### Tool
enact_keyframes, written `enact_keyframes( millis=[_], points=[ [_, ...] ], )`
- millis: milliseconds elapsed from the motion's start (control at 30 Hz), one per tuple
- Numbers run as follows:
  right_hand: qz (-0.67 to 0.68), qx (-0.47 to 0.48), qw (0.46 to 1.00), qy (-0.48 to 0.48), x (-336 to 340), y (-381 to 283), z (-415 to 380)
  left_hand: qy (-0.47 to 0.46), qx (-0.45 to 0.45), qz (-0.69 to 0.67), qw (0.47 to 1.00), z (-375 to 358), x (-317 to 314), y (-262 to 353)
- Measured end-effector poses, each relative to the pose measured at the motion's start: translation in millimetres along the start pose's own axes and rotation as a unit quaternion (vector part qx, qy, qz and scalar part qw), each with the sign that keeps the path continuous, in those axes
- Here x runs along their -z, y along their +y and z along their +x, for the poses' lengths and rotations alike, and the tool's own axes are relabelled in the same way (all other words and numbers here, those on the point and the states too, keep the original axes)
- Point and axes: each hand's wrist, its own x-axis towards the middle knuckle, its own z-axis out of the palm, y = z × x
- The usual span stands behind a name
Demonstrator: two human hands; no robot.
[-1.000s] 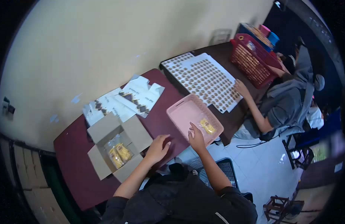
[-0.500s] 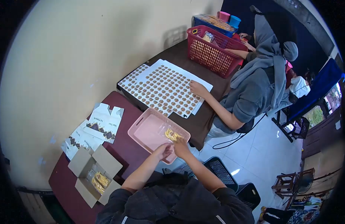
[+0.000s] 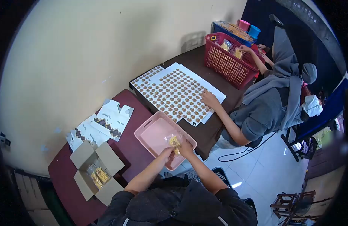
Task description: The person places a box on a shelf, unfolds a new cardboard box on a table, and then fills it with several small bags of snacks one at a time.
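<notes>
Two hands of ours meet over the near end of the pink plastic basket, where a clear packet of yellow sticks is. Our right hand has its fingers closed on the packet's right side; our left hand has its fingers drawn in at the lower end, though from this height we cannot tell whether they pinch it. To our left, beyond our left forearm, an open carton stands on the maroon table, its flaps spread around more packets. Printed box blanks overlap behind it. Ahead, a sheet of round labels covers part of the brown table, with a co-worker's hand on its edge. Their other hand reaches into a burgundy basket.
</notes>
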Motion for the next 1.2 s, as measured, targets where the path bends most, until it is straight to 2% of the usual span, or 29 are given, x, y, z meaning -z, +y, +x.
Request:
enact_keyframes(
  millis=[33,67,100,133,167,233,267,300,367,400,500,533,600,633,700,800,833,900,933,1033,1167,1200],
  points=[
    [-0.026,0.027,0.996,0.085,-7,2,1,-0.017,-0.015,0.013,1.000,-3,1,0],
    [-0.026,0.031,0.996,0.082,-3,0,4,-0.015,-0.018,0.009,1.000,-5,-1,0],
    [0.106,-0.018,0.993,-0.056,8,-6,8,0.014,-0.021,-0.034,0.999,-8,-4,0],
    [0.233,-0.068,0.951,-0.193,17,-12,9,0.045,-0.024,-0.077,0.996,-12,-6,0],
    [0.233,-0.066,0.950,-0.198,23,-18,7,0.048,-0.025,-0.081,0.995,-24,-10,4],
    [0.366,-0.075,0.909,-0.183,31,-31,3,0.036,-0.171,-0.075,0.982,-51,-15,18],
    [0.396,-0.095,0.892,-0.196,35,-39,3,0.103,-0.218,-0.008,0.970,-60,-11,24],
    [0.395,-0.093,0.892,-0.200,36,-47,3,0.106,-0.219,-0.011,0.970,-68,-12,26],
    [0.482,-0.087,0.859,-0.148,37,-65,3,0.114,-0.346,0.026,0.931,-83,-16,35],
    [0.482,-0.033,0.867,-0.120,40,-75,2,0.076,-0.402,0.098,0.907,-85,-10,37],
    [0.431,-0.034,0.879,-0.202,58,-97,4,0.094,-0.433,0.141,0.885,-109,-6,45],
    [0.429,-0.032,0.879,-0.206,62,-108,1,0.103,-0.428,0.160,0.884,-120,-3,50],
    [0.418,0.054,0.889,-0.178,70,-132,-6,0.094,-0.434,0.157,0.882,-142,5,57],
    [0.417,0.056,0.889,-0.181,64,-137,-8,0.082,-0.438,0.154,0.882,-153,9,60],
    [0.497,0.010,0.845,-0.196,54,-154,-13,0.087,-0.459,0.137,0.874,-170,15,63],
    [0.498,-0.008,0.850,-0.170,58,-196,-33,0.136,-0.475,0.121,0.861,-192,33,63],
    [0.496,-0.006,0.850,-0.177,59,-207,-37,0.170,-0.482,0.156,0.845,-196,42,62],
    [0.385,0.055,0.896,-0.215,56,-226,-44,0.238,-0.491,0.224,0.808,-208,57,61],
    [0.454,0.062,0.864,-0.209,40,-229,-46,0.232,-0.508,0.196,0.806,-216,62,60],
    [0.432,0.063,0.856,-0.276,30,-249,-53,0.246,-0.541,0.127,0.794,-258,60,65],
    [0.470,0.111,0.832,-0.274,9,-278,-66,0.278,-0.512,0.131,0.802,-275,107,54],
    [0.445,0.098,0.851,-0.260,2,-286,-69,0.283,-0.496,0.156,0.806,-288,112,52]
  ],
)
